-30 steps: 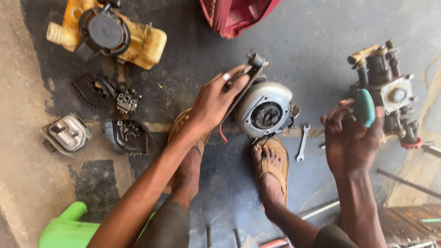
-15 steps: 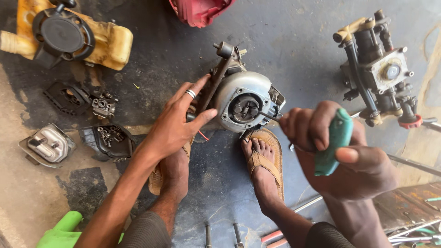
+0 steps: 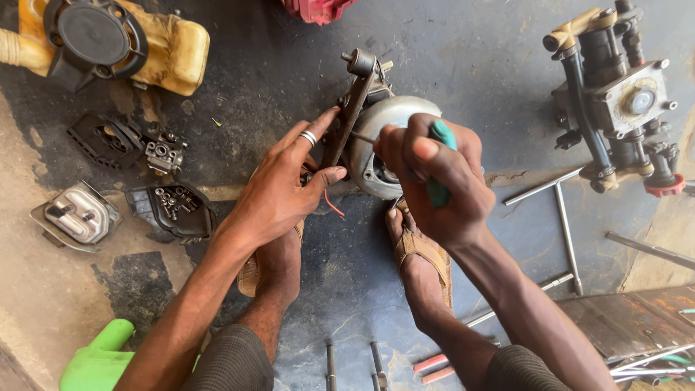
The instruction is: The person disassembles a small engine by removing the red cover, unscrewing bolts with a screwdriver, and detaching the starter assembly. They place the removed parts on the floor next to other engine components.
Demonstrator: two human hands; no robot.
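On stained concrete, left hand (image 3: 279, 192) fingers clamped on metal engine (image 3: 384, 145) (rounded), right hand (image 3: 434, 177) gripping green-handled screwdriver (image 3: 439, 163).

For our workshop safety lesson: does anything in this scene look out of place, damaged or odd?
Yes. A loose red wire dangles unconnected beneath the round grey metal engine housing, steadied by the left hand. The right hand works a green-handled screwdriver near feet in open brown sandals.
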